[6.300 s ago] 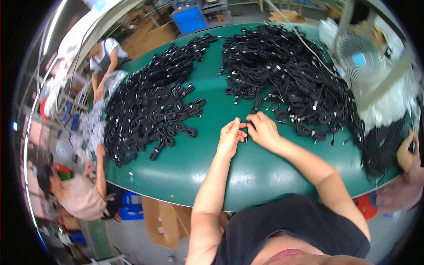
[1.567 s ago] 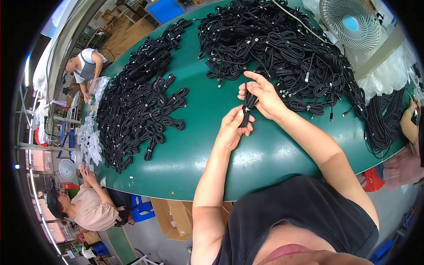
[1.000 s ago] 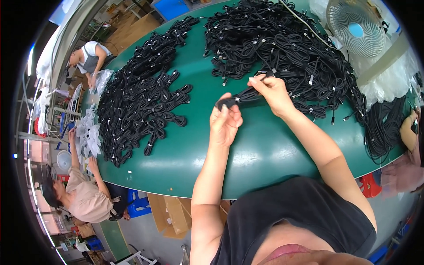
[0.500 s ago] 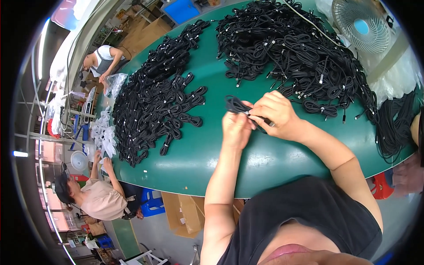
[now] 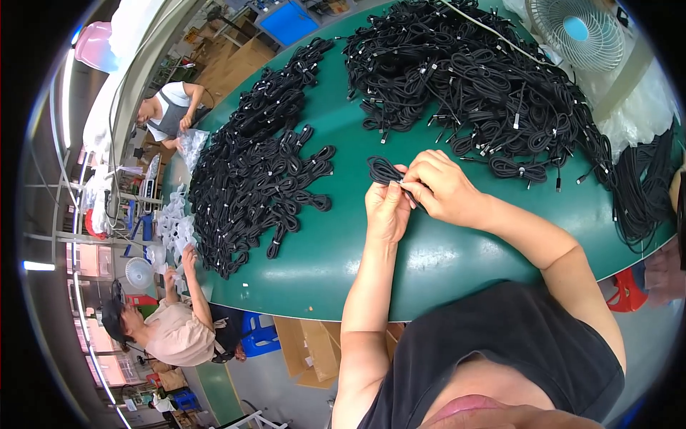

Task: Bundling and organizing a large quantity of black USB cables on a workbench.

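Note:
A coiled black cable [image 5: 384, 170] is held above the green table [image 5: 314, 268], its loops sticking out past my fingers on the left. My left hand [image 5: 388, 209] is closed around the bundle from below, thumb pressed on its middle. My right hand [image 5: 441, 187] pinches at that same middle, where a small light spot shows; what exactly its fingertips grip is partly hidden. Beyond my hands lies a big heap of black cables [image 5: 464, 79] with metal plugs. To the left spreads another pile of bundled cables [image 5: 250, 171], many with a light band round the middle.
A fan [image 5: 575, 32] stands at the far right, near clear plastic bags. Long straight cables [image 5: 639, 189] hang by the right edge. Two people work along the left side, beside white plastic bags [image 5: 175, 222]. A cardboard box [image 5: 314, 350] and blue stool [image 5: 259, 334] are below the table edge.
My right fingers have drawn in closer to the bundle's middle, beside my left thumb. The view has shifted slightly. At the left, the nearer person's hands have moved.

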{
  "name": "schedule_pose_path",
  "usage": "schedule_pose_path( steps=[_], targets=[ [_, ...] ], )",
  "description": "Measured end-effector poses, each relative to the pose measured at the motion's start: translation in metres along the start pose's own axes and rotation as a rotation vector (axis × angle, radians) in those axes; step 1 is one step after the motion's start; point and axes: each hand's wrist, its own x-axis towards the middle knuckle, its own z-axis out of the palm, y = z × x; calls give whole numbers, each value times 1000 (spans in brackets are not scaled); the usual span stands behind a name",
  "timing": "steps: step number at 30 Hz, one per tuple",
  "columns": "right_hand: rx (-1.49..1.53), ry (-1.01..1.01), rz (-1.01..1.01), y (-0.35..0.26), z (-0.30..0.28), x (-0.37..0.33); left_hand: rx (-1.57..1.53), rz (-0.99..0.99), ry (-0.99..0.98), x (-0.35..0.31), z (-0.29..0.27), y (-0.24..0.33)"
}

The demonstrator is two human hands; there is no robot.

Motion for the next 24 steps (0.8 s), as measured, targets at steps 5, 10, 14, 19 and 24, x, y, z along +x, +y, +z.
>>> schedule_pose_path(
  steps=[5, 10, 14, 19, 24],
  targets=[
    [-8, 68, 22, -3, 0, 5, 3, -9, -131, 2, -15, 2],
    [97, -39, 205, 4, 12, -6, 50, -30, -82, -1, -6, -6],
    [51, -147, 205, 4, 7, 0, 5, 15, 10, 4, -21, 2],
    [315, -216, 370, 18, -1, 1, 143, 149, 11, 9, -11, 16],
    [627, -334, 742, 28, -4, 10, 493, 170, 141, 15, -31, 21]
  ],
)
